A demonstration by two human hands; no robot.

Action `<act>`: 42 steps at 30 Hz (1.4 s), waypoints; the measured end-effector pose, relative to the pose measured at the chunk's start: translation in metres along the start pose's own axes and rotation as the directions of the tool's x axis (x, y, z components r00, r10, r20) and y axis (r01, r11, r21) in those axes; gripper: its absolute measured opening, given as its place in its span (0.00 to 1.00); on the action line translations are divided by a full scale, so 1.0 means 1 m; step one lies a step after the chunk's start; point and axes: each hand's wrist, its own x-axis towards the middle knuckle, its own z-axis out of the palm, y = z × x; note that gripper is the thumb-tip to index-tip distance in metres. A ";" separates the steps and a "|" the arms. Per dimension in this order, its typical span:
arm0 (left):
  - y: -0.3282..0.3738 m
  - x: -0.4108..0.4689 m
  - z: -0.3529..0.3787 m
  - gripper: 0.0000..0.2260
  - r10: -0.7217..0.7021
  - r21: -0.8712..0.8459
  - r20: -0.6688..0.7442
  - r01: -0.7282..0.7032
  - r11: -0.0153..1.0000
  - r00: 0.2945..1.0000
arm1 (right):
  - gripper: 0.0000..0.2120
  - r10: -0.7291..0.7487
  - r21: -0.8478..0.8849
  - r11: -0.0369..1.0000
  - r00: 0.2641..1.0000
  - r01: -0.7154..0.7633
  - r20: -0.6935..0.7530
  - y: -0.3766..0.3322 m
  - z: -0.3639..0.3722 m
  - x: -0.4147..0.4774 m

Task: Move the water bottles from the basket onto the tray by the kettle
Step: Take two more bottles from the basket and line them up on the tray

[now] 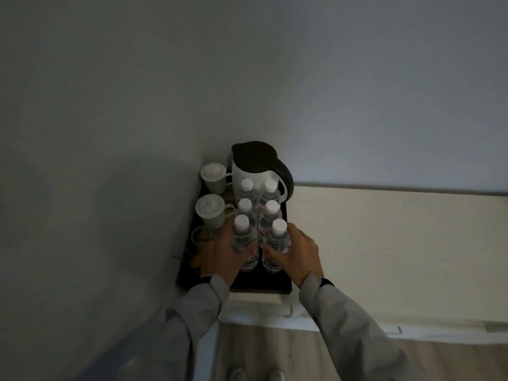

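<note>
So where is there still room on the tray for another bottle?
The near strip of the tray, behind both hands, is bare. Between the kettle, lidded cups and six bottles it's crowded. The counter to the right is bare.

Both arms reach forward in grey sleeves, close together. The left hand (224, 253) is curled round a bottle (243, 237), back of the hand outward. The right hand (298, 253) grips another bottle (277, 237), fingers wrapped, wrist angled inward.
</note>
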 end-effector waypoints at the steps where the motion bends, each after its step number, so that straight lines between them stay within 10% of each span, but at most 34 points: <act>1: -0.002 0.000 0.001 0.21 -0.001 0.003 -0.003 0.001 1.000 1.000 | 0.24 0.003 0.003 1.000 1.000 -0.003 0.000 0.000 0.002 0.000; 42: -0.017 0.005 -0.002 0.18 0.039 -0.180 0.125 -0.016 0.984 0.991 | 0.23 0.053 0.118 0.992 0.998 -0.049 -0.033 0.001 0.016 -0.017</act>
